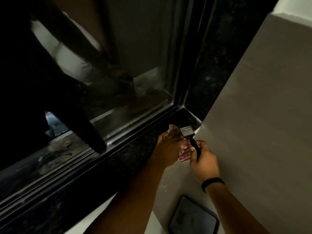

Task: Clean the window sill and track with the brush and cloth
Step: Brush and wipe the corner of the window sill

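Observation:
A black speckled stone window sill (128, 154) runs from lower left to the corner at right, with the dark window track (94, 154) beside the glass. My right hand (204, 161) grips the black handle of a small flat brush (188, 133), its head over the sill's right end. My left hand (168, 149) is closed around a pale, crumpled cloth (173, 128) that pokes out above the fingers, right beside the brush head. Both hands touch near the sill's front edge.
The window pane (131, 65) reflects a dark room. A grey wall (253, 115) meets the sill at the right. Below my arms a dark rectangular tray-like object (194, 217) lies on the floor. Pale dust specks dot the wall under the sill.

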